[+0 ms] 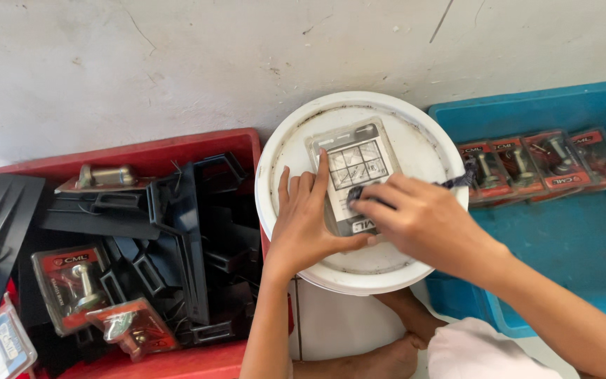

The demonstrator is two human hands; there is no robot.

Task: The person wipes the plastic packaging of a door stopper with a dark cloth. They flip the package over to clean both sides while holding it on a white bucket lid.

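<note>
Clear blister pack (pixel 351 175) on white lid; red-carded packs (pixel 541 163) in blue tray.

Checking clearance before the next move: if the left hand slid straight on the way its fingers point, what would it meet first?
The left hand already lies flat on the clear blister pack atop the white bucket lid. Straight on, it would probably cross the pack, then the lid's far rim and the wall.

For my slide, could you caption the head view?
Left hand steadies a blister pack on a white bucket lid; right hand wipes it.
</note>
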